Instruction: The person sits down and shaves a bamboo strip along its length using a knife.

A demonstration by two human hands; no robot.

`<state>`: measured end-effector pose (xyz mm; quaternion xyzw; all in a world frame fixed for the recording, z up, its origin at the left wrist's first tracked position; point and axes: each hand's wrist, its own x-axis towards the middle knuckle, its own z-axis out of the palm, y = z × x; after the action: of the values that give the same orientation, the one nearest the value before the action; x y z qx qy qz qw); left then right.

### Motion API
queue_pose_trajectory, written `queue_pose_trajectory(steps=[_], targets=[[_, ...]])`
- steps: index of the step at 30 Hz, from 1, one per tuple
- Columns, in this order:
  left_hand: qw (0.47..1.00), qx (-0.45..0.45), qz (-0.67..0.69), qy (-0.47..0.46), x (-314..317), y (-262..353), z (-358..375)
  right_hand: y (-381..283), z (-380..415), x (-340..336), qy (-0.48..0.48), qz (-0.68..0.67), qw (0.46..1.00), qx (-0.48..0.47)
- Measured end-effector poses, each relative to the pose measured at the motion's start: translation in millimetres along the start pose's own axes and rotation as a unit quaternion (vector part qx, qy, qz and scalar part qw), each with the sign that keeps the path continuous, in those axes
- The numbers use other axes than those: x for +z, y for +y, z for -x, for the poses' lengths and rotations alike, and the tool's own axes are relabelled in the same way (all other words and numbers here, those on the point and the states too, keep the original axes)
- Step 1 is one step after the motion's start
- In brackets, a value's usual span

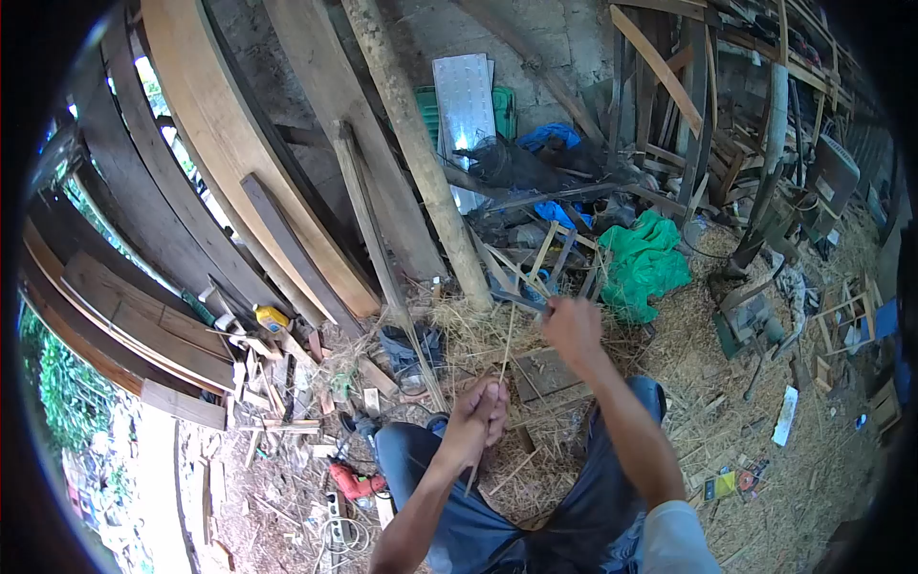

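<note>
Left hand (pixel 481 413) is closed in a fist around the lower end of a thin bamboo strip (pixel 504 359), sitting pretty much dead centre of the view, just above the person's knees. Right hand (pixel 571 327) is up at about 1 o'clock from the left one, fingers pinched together on the upper part of the same strip, near a blade-like tool (pixel 521 302); can't really tell whether the right hand is gripping the tool too, since that bit is blurry. The strip is running nearly upright between the two hands, leaning a touch to the right at the top.

The person is sitting in dark jeans (pixel 449 488), knees pointing away from the camera, on a floor covered in straw and shavings (pixel 688 411).

Around them it's a proper workshop mess:
- a thick wooden post (pixel 421 153) is leaning at 12 o'clock from the hands
- long curved planks (pixel 220 143) are stacking up at 10 to 11 o'clock
- a green cloth (pixel 645 263) is lying at 2 o'clock, well apart from the right hand
- a red power drill (pixel 354 481) is lying on the ground at 8 o'clock, near the left knee
- a yellow container (pixel 272 317) is sitting among offcuts at 10 o'clock
- a corrugated metal sheet (pixel 466 100) is propped against the wall at 12 o'clock, behind the post
</note>
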<state>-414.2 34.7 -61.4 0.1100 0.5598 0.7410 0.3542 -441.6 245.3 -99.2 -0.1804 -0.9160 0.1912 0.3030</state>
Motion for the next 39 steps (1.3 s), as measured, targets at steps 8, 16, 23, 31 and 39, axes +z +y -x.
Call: queue_pose_trajectory(steps=[8,16,23,31,39], targets=[[0.976,0.109,-0.182,0.055,-10,-20,-3,-45,45,-1,-0.079,-0.103,0.978,-0.164],[0.976,0.118,-0.171,0.061,-2,-21,4,-40,40,0,-0.047,-0.075,0.985,-0.147],[0.985,0.103,-0.127,0.057,-2,-18,-3,-17,23,17,-0.044,-0.044,0.995,-0.079],[0.976,0.112,-0.18,0.055,-14,-38,-2,-27,26,-16,-0.102,0.01,0.988,-0.114],[0.976,0.094,-0.191,0.054,-23,-37,2,-23,28,-7,-0.096,-0.014,0.985,-0.144]])
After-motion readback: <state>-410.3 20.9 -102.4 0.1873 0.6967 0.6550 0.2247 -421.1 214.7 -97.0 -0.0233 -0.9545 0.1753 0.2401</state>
